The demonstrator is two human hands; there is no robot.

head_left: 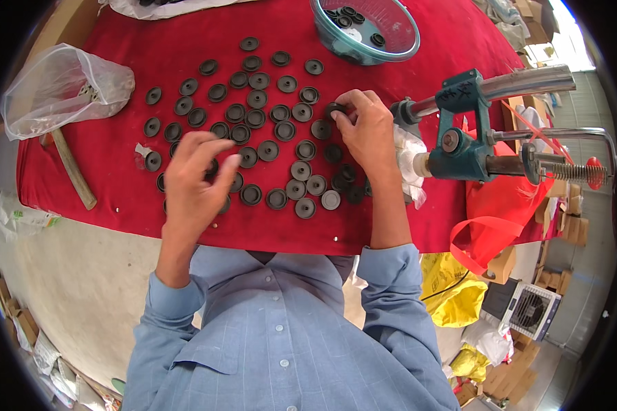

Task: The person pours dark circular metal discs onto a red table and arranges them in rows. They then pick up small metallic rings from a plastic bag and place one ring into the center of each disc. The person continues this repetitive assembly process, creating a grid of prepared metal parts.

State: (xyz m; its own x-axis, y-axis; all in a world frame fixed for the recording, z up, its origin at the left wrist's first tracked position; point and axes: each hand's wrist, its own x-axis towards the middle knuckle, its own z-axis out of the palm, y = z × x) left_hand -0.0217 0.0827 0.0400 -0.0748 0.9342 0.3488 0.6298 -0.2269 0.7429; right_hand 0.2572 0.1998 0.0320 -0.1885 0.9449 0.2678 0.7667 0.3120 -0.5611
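Many black round rubber-like caps (268, 151) with raised rims and small central nubs lie scattered across a red cloth (137, 41). Over the left part of this spread hovers my left hand (197, 175), thumb and fingers apart and slightly blurred, nothing visible held. It hides some caps under it; one shows between thumb and fingers. My right hand (367, 130) pinches a black cap (335, 109) between thumb and fingertips, at the right side of the spread. Just left of my right wrist, several darker caps (343, 179) sit close together.
A teal hand press (459, 130) with a steel lever stands at the right. A blue-green plastic basin (367, 51) with more caps is at the back. At left are a clear plastic bag (62, 89) and a wooden-handled hammer (73, 168). A red bag (493, 212) hangs at the right edge.
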